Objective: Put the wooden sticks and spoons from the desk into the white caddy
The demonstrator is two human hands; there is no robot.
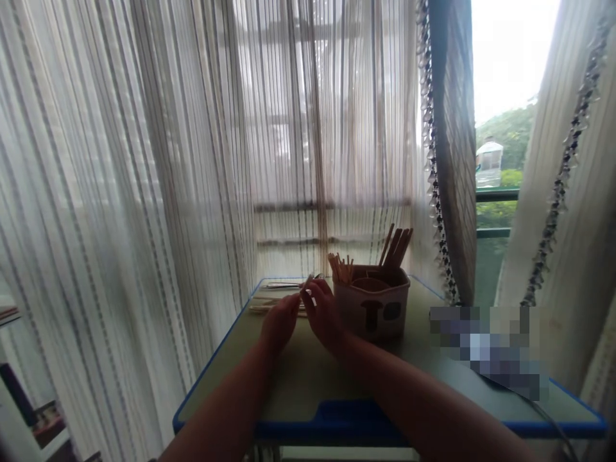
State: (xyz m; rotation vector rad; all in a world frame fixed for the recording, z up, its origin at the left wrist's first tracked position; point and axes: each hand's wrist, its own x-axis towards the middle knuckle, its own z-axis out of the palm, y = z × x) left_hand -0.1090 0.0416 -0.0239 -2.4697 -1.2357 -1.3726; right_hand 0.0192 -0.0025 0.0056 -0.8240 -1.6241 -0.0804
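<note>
My left hand [280,323] and my right hand [323,313] meet over the table, fingertips pinched together. A small pale thing [308,282] shows between the fingers; it is too small and dim to name. Just right of my right hand stands a light holder [353,311] with a dark mushroom-like print. Dark brown sticks like chopsticks [397,249] lean in its back right part, and thin pale sticks [339,269] stand in its left part. Behind my left hand lie light wooden sticks [262,308] and a thin metallic utensil [283,285], partly hidden by the hands.
The pale table [308,378] has a blue raised rim. At its right lies a blurred-out object [491,356] with a cable [553,420] running over the front edge. Striped sheer curtains [192,160] hang behind the table, before a window.
</note>
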